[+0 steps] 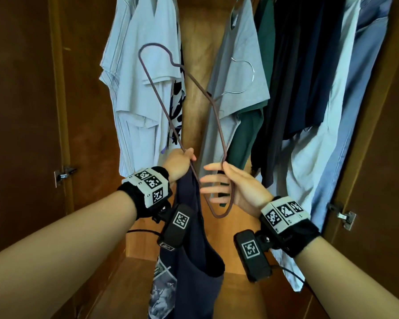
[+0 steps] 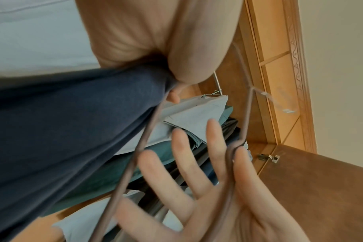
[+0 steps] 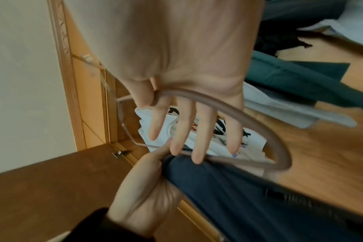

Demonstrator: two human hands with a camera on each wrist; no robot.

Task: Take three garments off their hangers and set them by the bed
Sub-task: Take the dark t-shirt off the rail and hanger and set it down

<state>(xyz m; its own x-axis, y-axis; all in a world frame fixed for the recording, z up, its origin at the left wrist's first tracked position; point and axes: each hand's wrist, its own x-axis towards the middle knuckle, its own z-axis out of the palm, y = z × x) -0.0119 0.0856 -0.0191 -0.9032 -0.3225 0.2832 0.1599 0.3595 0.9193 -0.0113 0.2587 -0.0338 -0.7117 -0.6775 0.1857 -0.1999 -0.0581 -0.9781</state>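
Note:
A navy garment (image 1: 194, 261) with a printed panel hangs from my left hand (image 1: 182, 161), which grips its top edge together with one wire of a brown hanger (image 1: 220, 132). The hanger stands tilted in front of the open wardrobe, hook up at the left, and looks bare above my hands. My right hand (image 1: 230, 185) pinches the hanger's lower bend with the thumb, the other fingers straight. The left wrist view shows the navy garment (image 2: 72, 122) and the hanger (image 2: 126, 176). The right wrist view shows the hanger (image 3: 259, 124) across my right hand (image 3: 186, 65).
More clothes hang on the rail: pale striped shirts (image 1: 134, 88), a grey tee (image 1: 242, 65) with a white wire hanger (image 1: 251, 72) on it, a green garment (image 1: 247, 134), dark garments (image 1: 297, 88) and light blue shirts (image 1: 346, 134). Open wardrobe doors (image 1: 21, 111) flank both sides.

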